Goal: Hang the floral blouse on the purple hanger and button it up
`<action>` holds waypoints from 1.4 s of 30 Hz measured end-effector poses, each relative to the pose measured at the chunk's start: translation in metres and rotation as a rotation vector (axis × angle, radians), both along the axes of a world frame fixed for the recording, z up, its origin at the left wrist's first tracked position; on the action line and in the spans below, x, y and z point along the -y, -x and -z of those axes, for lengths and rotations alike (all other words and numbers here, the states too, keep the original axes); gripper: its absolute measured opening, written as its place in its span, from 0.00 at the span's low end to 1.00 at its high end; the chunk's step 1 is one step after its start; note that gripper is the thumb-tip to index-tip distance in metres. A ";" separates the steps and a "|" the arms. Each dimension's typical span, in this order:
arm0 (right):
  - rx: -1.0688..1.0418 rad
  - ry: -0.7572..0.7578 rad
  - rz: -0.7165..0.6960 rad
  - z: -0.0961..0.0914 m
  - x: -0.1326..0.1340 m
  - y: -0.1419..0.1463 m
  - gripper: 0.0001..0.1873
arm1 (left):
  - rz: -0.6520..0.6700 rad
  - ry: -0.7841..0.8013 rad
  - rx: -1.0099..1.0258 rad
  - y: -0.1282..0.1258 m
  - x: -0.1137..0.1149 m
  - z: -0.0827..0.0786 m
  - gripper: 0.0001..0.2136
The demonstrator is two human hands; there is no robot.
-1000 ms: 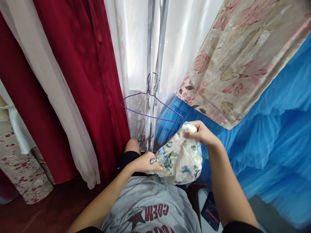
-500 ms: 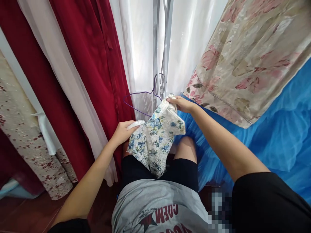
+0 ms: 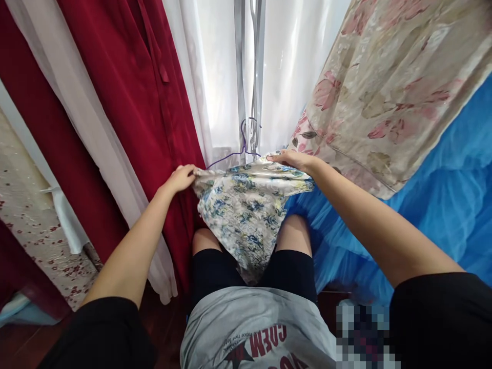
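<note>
A white floral blouse with blue flowers hangs stretched between my two hands, above my thighs. Its left upper corner is pinched in the fingers of my left hand. My right hand grips the right upper edge, thumb and fingers closed on the cloth. Just behind the top edge is a thin purple hanger, its hook upright; the blouse hides its lower part, so I cannot tell whether it sits inside the cloth.
Long red cloth and pale pink cloth hang at left. White curtains with grey metal poles stand ahead. At right hang a beige floral garment and blue tulle. A pixelated patch covers the lower right.
My hands have moved apart and the blouse has spread wider between them. Its top edge now covers the lower part of the hanger. The view has shifted slightly.
</note>
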State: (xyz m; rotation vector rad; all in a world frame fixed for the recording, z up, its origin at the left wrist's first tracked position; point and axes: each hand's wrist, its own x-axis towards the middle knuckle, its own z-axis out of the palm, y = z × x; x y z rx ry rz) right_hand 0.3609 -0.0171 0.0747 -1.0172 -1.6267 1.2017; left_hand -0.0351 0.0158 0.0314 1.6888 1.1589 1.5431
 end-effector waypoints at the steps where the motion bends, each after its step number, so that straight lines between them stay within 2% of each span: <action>1: 0.011 0.058 -0.050 0.000 0.000 0.000 0.18 | 0.009 -0.005 -0.023 -0.008 -0.009 -0.011 0.11; 2: 0.016 0.107 -0.080 0.000 0.001 -0.001 0.18 | 0.028 -0.007 -0.062 -0.018 -0.016 -0.021 0.10; 4: 0.019 0.162 -0.052 0.002 0.000 -0.003 0.17 | 0.078 -0.001 -0.142 -0.036 -0.027 -0.033 0.09; 8: 0.049 0.230 0.033 0.012 0.004 -0.015 0.19 | 0.119 -0.002 -0.209 -0.055 -0.028 -0.038 0.06; 10: 0.023 0.227 0.004 0.022 0.015 -0.027 0.21 | 0.099 -0.014 -0.209 -0.052 -0.022 -0.035 0.04; 14: 0.017 0.156 -0.009 0.053 0.048 -0.059 0.20 | 0.127 -0.003 -0.232 -0.039 -0.007 -0.032 0.14; 17: 0.058 0.107 0.046 0.075 0.069 -0.081 0.22 | 0.202 -0.048 -0.298 -0.038 0.011 -0.038 0.16; 19: 0.021 0.072 0.068 0.081 0.076 -0.090 0.24 | 0.223 -0.115 -0.395 -0.042 0.024 -0.044 0.15; 22: -0.089 0.015 0.134 0.075 0.075 -0.090 0.25 | 0.140 -0.239 -0.569 -0.049 0.040 -0.056 0.10; 24: -0.208 -0.049 0.220 0.062 0.071 -0.082 0.25 | 0.048 -0.310 -0.654 -0.050 0.043 -0.064 0.07; 26: -0.332 -0.132 0.303 0.045 0.063 -0.068 0.24 | -0.014 -0.341 -0.707 -0.049 0.041 -0.070 0.10; 28: -0.398 -0.202 0.336 0.027 0.058 -0.050 0.24 | -0.061 -0.331 -0.716 -0.045 0.034 -0.073 0.11; 30: -0.380 -0.276 0.320 0.013 0.059 -0.030 0.26 | -0.126 -0.284 -0.607 -0.041 0.027 -0.073 0.07; 32: -0.245 -0.421 0.277 0.008 0.076 -0.008 0.29 | -0.193 -0.232 -0.425 -0.038 0.021 -0.067 0.03; 35: 0.198 -0.854 0.130 0.020 0.135 0.029 0.30 | -0.252 -0.204 -0.190 -0.036 0.018 -0.054 0.02; 37: 0.569 -1.193 -0.161 0.033 0.186 0.051 0.24 | -0.261 -0.196 -0.057 -0.037 0.017 -0.045 0.05; 38: 0.686 -1.325 -0.288 0.039 0.209 0.060 0.22 | -0.255 -0.188 0.019 -0.038 0.017 -0.041 0.06; 39: 0.731 -1.415 -0.424 0.041 0.226 0.067 0.20 | -0.236 -0.177 0.090 -0.040 0.018 -0.039 0.07; 40: 0.763 -1.423 -0.528 0.041 0.237 0.071 0.20 | -0.201 -0.161 0.153 -0.043 0.019 -0.038 0.07; 42: 0.811 -1.406 -0.560 0.035 0.236 0.071 0.18 | -0.095 -0.116 0.246 -0.052 0.023 -0.039 0.08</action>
